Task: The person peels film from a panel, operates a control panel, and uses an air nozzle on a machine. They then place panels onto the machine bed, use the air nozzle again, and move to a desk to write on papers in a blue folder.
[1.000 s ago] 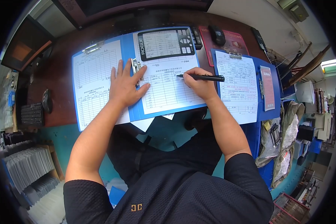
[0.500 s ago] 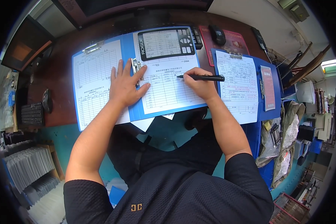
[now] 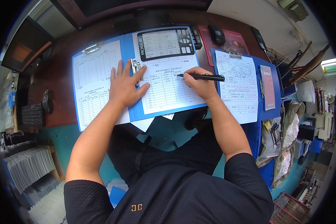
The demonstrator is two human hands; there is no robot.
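An open blue folder (image 3: 127,46) lies on the desk with printed forms on both sides. My left hand (image 3: 126,87) rests flat with fingers spread across the folder's middle, by a metal clip (image 3: 134,66) and the edge of the right-hand form (image 3: 168,96). My right hand (image 3: 201,86) is closed round a black pen (image 3: 212,77), its tip at the upper part of that form. Handwriting fills some upper rows. Above it lies a flat black-framed device (image 3: 166,44) with buttons at its right end. The left-hand form (image 3: 95,71) also carries handwriting.
Right of the folder lies a blue clipboard (image 3: 269,71) with a printed sheet (image 3: 237,87). A mouse (image 3: 216,34) sits on a red mat (image 3: 235,43) behind it. A keyboard (image 3: 32,114) and another mouse (image 3: 47,100) are at the left. A monitor (image 3: 28,48) stands behind them.
The pen tip and my right hand have barely shifted at the form. My left hand stays in place.
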